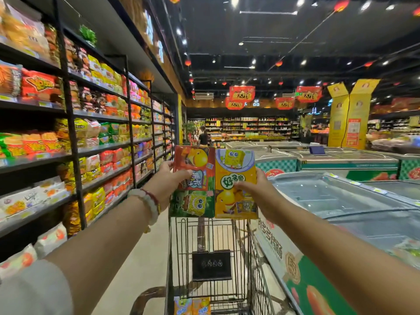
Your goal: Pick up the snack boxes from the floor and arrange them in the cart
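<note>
Two snack boxes are held up side by side above the far end of the wire cart (254, 264). My left hand (169, 183) grips the red-and-green box (195, 162) by its left edge, thumb on its front. My right hand (256, 189) grips the yellow box (234, 173) by its right edge, thumb on its front. The two boxes touch along their inner edges. Two more snack boxes (192, 306) lie in the cart at the bottom of the view, one yellow-green and one orange.
Shelves (75, 137) packed with snack bags run along the left of the aisle. Glass-topped chest freezers (341, 201) line the right, close to the cart. A person (203, 137) stands far down the aisle. A dark placard (211, 264) hangs inside the cart.
</note>
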Motion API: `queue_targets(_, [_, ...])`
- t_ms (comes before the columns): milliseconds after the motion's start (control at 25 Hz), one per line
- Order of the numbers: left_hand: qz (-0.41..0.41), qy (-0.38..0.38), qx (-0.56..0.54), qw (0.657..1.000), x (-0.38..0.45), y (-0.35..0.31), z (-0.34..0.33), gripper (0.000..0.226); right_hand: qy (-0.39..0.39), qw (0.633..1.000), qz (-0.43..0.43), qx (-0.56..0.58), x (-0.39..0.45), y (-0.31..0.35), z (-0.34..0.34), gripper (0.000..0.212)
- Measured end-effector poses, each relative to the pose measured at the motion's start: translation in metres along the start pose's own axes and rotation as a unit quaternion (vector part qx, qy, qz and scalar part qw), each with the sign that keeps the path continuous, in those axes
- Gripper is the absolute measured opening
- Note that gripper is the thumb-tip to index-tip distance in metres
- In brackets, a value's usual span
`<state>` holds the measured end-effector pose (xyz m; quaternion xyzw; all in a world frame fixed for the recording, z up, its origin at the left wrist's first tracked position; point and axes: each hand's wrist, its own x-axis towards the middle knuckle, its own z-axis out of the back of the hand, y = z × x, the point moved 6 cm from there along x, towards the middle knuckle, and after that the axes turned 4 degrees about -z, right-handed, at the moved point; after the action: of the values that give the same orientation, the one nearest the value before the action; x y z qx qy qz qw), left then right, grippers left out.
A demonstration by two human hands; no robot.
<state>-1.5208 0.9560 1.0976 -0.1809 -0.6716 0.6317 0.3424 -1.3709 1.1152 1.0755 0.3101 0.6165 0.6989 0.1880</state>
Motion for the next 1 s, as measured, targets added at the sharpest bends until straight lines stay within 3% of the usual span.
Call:
queue_targets(160, [-0.003,-0.019,-0.005,1.0,0.047,0.01,-0.012,0.062,0.01,1.0,0.008,0.0,0.054,-0.01,0.015,0.078])
queue_targets(280, [0.0,-0.029,-0.004,1.0,0.071,0.027,-0.018,0.047,0.018,1.0,0.007,-0.005,0.088,-0.026,0.02,0.076])
queue_targets(400, [0.019,-0.038,-0.006,0.999,0.093,0.065,-0.013,0.055,0.033,0.999,-0.03,0.009,0.114,-0.067,0.013,0.068])
queue_targets(560, [0.094,-0.044,0.045,0.994,0.112,0.161,-0.007,0.073,0.019,0.992,-0.12,0.017,0.128,-0.17,0.004,0.063])
queue_targets(720, [0.196,-0.035,0.062,0.978,0.103,0.29,-0.004,0.052,-0.005,0.972,-0.234,-0.014,0.109,-0.299,-0.006,0.044])
queue_targets(840, [0.277,-0.045,0.1,0.955,0.082,0.381,-0.001,0.056,-0.016,0.947,-0.321,-0.015,0.084,-0.396,-0.018,0.058])
queue_targets(1000, [0.381,-0.071,0.148,0.91,0.038,0.493,-0.004,0.039,-0.011,0.9,-0.432,-0.053,0.04,-0.506,-0.027,0.056])
